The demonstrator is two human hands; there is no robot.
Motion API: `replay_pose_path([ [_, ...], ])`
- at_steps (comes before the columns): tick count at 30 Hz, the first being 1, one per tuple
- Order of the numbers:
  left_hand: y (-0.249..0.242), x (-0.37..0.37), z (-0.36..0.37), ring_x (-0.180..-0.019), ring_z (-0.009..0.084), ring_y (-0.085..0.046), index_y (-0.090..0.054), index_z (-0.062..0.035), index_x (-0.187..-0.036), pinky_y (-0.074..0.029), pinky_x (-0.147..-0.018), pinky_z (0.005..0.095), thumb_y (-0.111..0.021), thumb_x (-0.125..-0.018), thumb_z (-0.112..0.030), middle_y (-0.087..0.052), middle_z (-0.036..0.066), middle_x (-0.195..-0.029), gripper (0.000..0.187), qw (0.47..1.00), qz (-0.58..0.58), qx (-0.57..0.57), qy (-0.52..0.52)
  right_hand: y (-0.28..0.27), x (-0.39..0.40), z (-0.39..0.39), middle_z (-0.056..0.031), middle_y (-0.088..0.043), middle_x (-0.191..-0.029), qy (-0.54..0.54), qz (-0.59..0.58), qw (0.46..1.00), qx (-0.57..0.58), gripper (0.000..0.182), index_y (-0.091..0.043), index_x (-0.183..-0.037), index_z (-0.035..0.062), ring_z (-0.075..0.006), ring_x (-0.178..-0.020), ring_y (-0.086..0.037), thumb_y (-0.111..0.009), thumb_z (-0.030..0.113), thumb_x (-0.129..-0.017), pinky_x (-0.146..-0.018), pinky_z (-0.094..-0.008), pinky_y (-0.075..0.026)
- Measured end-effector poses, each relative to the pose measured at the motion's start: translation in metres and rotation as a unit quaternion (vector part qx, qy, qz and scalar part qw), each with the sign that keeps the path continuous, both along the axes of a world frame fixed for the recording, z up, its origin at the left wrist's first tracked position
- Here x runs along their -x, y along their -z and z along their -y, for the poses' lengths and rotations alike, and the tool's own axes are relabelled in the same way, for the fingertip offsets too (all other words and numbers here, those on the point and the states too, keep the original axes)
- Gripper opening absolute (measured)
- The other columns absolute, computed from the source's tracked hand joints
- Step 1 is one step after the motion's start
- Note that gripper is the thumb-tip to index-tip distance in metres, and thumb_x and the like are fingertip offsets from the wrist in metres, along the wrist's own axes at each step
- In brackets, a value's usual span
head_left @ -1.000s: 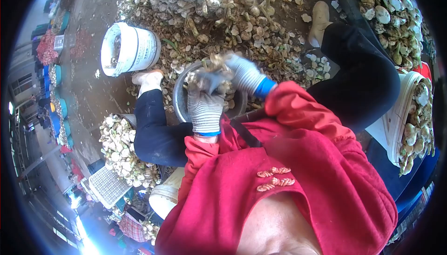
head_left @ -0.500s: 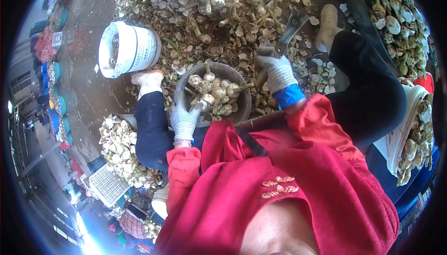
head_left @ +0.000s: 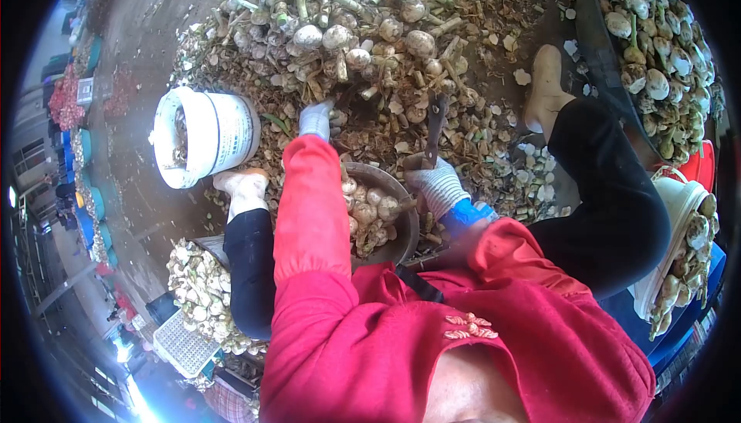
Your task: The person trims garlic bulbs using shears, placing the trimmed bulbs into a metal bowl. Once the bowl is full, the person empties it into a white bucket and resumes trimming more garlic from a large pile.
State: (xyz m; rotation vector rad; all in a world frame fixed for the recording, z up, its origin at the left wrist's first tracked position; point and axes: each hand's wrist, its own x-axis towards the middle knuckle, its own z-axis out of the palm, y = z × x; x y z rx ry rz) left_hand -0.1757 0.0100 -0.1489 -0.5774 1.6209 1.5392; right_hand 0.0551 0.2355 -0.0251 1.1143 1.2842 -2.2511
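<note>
My left hand (head_left: pixel 315 120), in a whitish knit glove, reaches to the near edge of a big heap of garlic bulbs (head_left: pixel 309 35) with cut stalks. Its fingers go in among the bulbs and stalks, and I cannot tell if they grip one. In my gloved right hand (head_left: pixel 437 187) is a cutter with a long dark metal blade (head_left: pixel 436 126), its blade pointing away from me. Between my legs, partly behind my left sleeve, stands a round grey basin (head_left: pixel 413 231) with trimmed garlic bulbs (head_left: pixel 372 205) in it.
A white bucket (head_left: pixel 235 133) stands at the left beside my foot. More garlic is piled at the lower left (head_left: pixel 202 288) and at the upper right (head_left: pixel 656 52). Husks and stalk scraps (head_left: pixel 517 184) litter the floor. A white plastic basket (head_left: pixel 185 343) lies lower left.
My left hand has left the basin and stretched forward to the heap. My right hand has drawn slightly back toward the basin, and the cutter's blade has swung more upright.
</note>
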Motion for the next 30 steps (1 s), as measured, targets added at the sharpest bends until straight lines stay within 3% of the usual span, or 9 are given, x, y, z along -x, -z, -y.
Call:
replay_pose_path([
  [5, -0.109, -0.116, -0.006, -0.064, 0.0197, -0.058, -0.055, -0.0073, -0.101, -0.053, -0.062, 0.0325, -0.059, -0.089, -0.022, -0.058, 0.005, -0.079, 0.019, 0.993, -0.054, -0.049, -0.091, 0.001, 0.006, 0.003, -0.0018, -0.06, -0.082, -0.003, -0.039, 0.999, 0.007, 0.028, -0.064, -0.103, 0.0062, -0.0117, -0.072, -0.056, -0.067, 0.012, -0.076, -0.065, -0.0281, -0.047],
  [7, -0.126, -0.161, 0.004, -0.068, 0.0182, -0.059, -0.054, -0.0055, -0.103, -0.053, -0.062, 0.0308, -0.062, -0.087, -0.018, -0.058, 0.005, -0.084, 0.022, 0.995, -0.09, -0.029, -0.038, -0.003, 0.008, 0.001, 0.0008, -0.059, -0.086, 0.011, -0.092, 0.995, 0.037, 0.041, -0.057, -0.118, 0.0085, -0.0087, -0.069, -0.052, -0.068, 0.019, -0.08, -0.061, -0.0262, -0.045],
  [9, -0.165, -0.196, -0.005, -0.094, 0.0213, -0.059, -0.048, 0.0027, -0.123, -0.049, -0.084, 0.0312, -0.066, -0.08, -0.012, -0.06, 0.01, -0.103, 0.048, 0.978, -0.182, 0.077, 0.071, -0.011, 0.01, 0.006, 0.0002, -0.059, -0.089, 0.085, -0.205, 0.97, 0.097, 0.046, -0.053, -0.124, 0.0078, -0.0096, -0.071, -0.052, -0.067, 0.021, -0.083, -0.063, -0.0254, -0.044],
  [11, -0.165, -0.217, 0.003, -0.098, 0.0178, -0.057, -0.046, 0.0052, -0.126, -0.046, -0.087, 0.0298, -0.069, -0.078, -0.008, -0.059, 0.012, -0.108, 0.055, 0.968, -0.156, 0.107, 0.163, -0.031, 0.005, 0.002, -0.0071, -0.06, -0.113, -0.016, -0.224, 0.961, 0.162, 0.053, -0.046, -0.13, 0.0003, -0.0145, -0.096, -0.057, -0.065, 0.024, -0.086, -0.081, -0.028, -0.047],
  [15, -0.201, -0.235, -0.03, -0.104, 0.0154, -0.054, -0.035, -0.0013, -0.136, -0.048, -0.086, 0.0267, -0.077, -0.07, -0.006, -0.054, 0.009, -0.119, 0.079, 0.958, -0.252, -0.123, 0.057, -0.041, -0.011, 0.016, -0.0071, -0.063, -0.111, -0.184, -0.283, 0.938, 0.084, 0.044, -0.055, -0.122, 0.0017, -0.015, -0.101, -0.057, -0.069, 0.014, -0.082, -0.089, -0.0287, -0.045],
  [20, -0.206, -0.247, -0.023, -0.094, 0.0159, -0.059, -0.042, -0.0029, -0.126, -0.051, -0.08, 0.0266, -0.077, -0.067, -0.001, -0.055, 0.008, -0.113, 0.069, 0.957, -0.287, -0.003, 0.045, -0.045, -0.027, 0.009, -0.0067, -0.065, -0.108, -0.216, -0.334, 0.917, 0.0, 0.045, -0.056, -0.122, 0.0073, -0.0195, -0.096, -0.061, -0.069, 0.012, -0.079, -0.086, -0.0298, -0.047],
  [24, -0.199, -0.251, -0.003, -0.104, 0.0205, -0.056, -0.035, -0.0042, -0.132, -0.05, -0.087, 0.03, -0.076, -0.07, -0.004, -0.053, 0.011, -0.119, 0.074, 0.932, -0.326, 0.077, 0.134, -0.067, -0.036, -0.004, -0.0119, -0.062, -0.097, -0.41, -0.313, 0.754, -0.407, 0.025, -0.064, -0.103, 0.011, -0.0288, -0.092, -0.06, -0.066, 0.015, -0.078, -0.079, -0.0352, -0.05],
  [26, -0.168, -0.258, 0.026, -0.106, 0.0228, -0.056, -0.035, -0.0053, -0.133, -0.05, -0.089, 0.0317, -0.072, -0.075, -0.007, -0.053, 0.013, -0.121, 0.069, 0.978, -0.182, -0.099, 0.009, -0.06, -0.042, -0.001, -0.0135, -0.06, -0.096, -0.438, -0.351, 0.71, -0.425, 0.023, -0.065, -0.1, 0.0114, -0.0335, -0.091, -0.059, -0.064, 0.014, -0.077, -0.077, -0.0379, -0.049],
  [30, -0.191, -0.262, 0.011, -0.112, 0.0253, -0.054, -0.038, -0.0087, -0.132, -0.044, -0.097, 0.0397, -0.059, -0.087, -0.018, -0.052, 0.011, -0.124, 0.05, 0.869, -0.45, 0.062, 0.195, -0.06, -0.041, 0.008, -0.0149, -0.059, -0.095, -0.481, -0.354, 0.681, -0.423, 0.017, -0.064, -0.092, 0.0077, -0.0341, -0.09, -0.059, -0.06, 0.011, -0.076, -0.076, -0.0411, -0.049],
])
